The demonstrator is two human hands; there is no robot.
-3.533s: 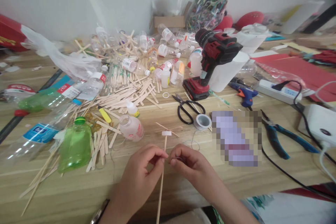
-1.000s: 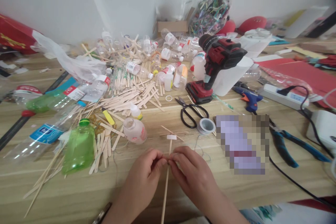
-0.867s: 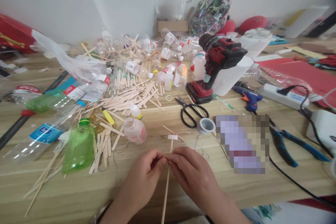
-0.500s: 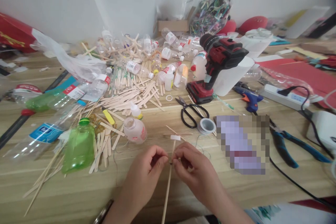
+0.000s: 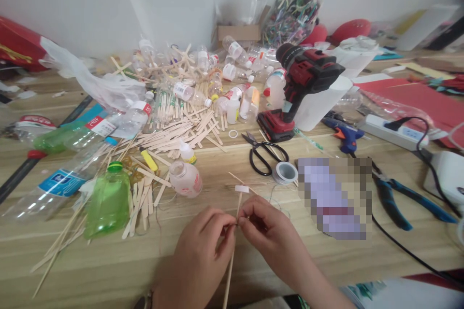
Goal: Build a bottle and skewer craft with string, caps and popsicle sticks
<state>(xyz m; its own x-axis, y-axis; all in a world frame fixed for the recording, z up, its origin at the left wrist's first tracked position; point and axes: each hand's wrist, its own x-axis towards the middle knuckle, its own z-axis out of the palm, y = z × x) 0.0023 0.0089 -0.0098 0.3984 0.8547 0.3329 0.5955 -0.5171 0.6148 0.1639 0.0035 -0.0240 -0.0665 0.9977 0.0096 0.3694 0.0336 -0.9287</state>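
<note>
A thin wooden stick runs up from the bottom edge between my hands, with a small white piece across its top end. My left hand is closed in a pinch at the stick's left side. From the right, my right hand pinches at the same spot, its fingertips close to the left ones. A tiny dark bit shows between the fingertips, too small to name. Thin thread lies on the table near both hands. Just beyond are another thin stick and a spool.
Black scissors, a red drill and a pinkish jar stand or lie beyond my hands. A green bottle, flat sticks and several plastic bottles fill the left and back. Pliers and a glue gun lie right.
My left hand has turned slightly, its fingers now more closed and nearer the stick. My right hand has barely moved. The view has shifted a little.
</note>
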